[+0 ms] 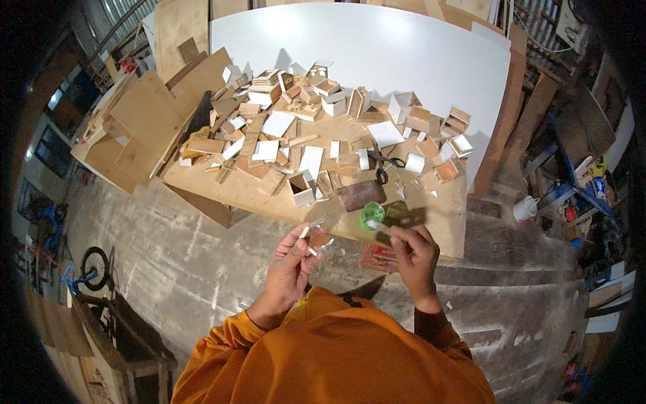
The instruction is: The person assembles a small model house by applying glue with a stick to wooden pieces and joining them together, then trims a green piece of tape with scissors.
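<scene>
Our left hand (pixel 291 261) has its grip clamped on the small wooden piece (pixel 319 240), before the tabletop's (pixel 444 219) near edge; our right hand (pixel 414 256) pinches a pale-tipped tool (pixel 381 227) by the green tub (pixel 363 216) — we judge light loading and a steady piece best.

The left forearm (pixel 232 335) and right forearm (pixel 441 330) reach forward from the body, sleeved, with bare wrists. The left hand (pixel 291 262) sits ahead of the torso (pixel 336 350), thumb and fingers curled in a closed grip. The right hand (pixel 415 259), well apart, has its fingers pinched together and angled leftward.
</scene>
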The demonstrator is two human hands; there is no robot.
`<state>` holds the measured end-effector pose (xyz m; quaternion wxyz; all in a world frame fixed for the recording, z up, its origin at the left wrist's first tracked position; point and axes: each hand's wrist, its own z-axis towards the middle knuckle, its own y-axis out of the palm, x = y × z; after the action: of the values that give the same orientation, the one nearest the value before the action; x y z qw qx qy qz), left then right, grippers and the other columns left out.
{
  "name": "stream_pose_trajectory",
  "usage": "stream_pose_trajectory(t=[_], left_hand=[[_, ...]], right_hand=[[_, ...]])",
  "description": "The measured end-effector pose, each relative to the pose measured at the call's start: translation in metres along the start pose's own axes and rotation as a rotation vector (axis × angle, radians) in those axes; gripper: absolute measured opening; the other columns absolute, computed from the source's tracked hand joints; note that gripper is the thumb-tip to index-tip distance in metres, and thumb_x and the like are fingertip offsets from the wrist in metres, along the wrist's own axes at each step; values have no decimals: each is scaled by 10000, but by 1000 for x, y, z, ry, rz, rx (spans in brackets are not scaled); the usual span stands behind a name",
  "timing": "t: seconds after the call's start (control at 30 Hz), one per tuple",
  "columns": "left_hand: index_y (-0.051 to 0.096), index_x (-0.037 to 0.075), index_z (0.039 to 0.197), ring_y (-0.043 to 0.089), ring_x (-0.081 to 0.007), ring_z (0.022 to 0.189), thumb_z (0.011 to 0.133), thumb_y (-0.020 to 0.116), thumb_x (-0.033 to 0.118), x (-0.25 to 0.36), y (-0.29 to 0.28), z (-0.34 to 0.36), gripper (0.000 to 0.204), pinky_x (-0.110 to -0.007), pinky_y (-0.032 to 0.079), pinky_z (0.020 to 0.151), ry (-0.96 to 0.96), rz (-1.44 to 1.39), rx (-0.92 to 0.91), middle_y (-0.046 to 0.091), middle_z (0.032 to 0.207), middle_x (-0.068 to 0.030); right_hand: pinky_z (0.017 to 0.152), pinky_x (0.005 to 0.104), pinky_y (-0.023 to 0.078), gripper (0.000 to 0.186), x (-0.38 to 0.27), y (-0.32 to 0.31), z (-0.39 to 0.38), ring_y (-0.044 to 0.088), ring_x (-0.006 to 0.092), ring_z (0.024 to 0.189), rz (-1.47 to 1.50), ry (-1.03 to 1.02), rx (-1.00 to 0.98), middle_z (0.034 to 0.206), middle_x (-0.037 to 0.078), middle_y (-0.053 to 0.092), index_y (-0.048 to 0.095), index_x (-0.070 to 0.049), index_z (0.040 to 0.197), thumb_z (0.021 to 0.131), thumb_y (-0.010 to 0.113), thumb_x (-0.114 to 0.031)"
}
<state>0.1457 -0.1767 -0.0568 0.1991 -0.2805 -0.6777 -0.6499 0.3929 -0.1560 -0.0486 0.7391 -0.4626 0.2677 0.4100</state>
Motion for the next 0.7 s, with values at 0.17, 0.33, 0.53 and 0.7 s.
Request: stream_pose_trajectory(t=[0.17, 0.33, 0.53, 0.7], left_hand=[[539, 55, 1264, 621, -124, 1013, 988, 530, 200, -8, -19, 16, 312, -270, 555, 834, -93, 187, 53, 623, 1196, -97], [554, 63, 1261, 603, -98, 1034, 1000, 512, 201, -36, -44, 45, 299, -246, 516, 857, -206, 379, 104, 627, 1185, -41], [557, 37, 1238, 623, -136, 1018, 1003, 484, 143, -60, -75, 64, 268, -271, 513, 876, -268, 158, 47, 644, 1143, -48], [531, 29, 1262, 625, -145, 1008, 1006, 462, 117, -67, -83, 75, 279, -268, 522, 871, -284, 128, 80, 640, 1140, -57]], right_hand=[[659, 399, 500, 142, 41, 5, 28, 621, 345, 748, -183, -56, 12, 845, 158, 630, 678, -27, 957, 849, 633, -107], [669, 444, 495, 78, 51, 22, 40, 609, 354, 779, -399, -43, -109, 839, 137, 604, 650, -58, 857, 822, 652, -127], [679, 456, 495, 70, 63, 44, 40, 602, 354, 826, -456, -57, -137, 851, 135, 602, 656, -63, 810, 790, 661, -130], [701, 463, 489, 83, 77, 50, 43, 582, 351, 847, -462, -27, -208, 819, 150, 594, 648, -54, 757, 777, 657, -134]])
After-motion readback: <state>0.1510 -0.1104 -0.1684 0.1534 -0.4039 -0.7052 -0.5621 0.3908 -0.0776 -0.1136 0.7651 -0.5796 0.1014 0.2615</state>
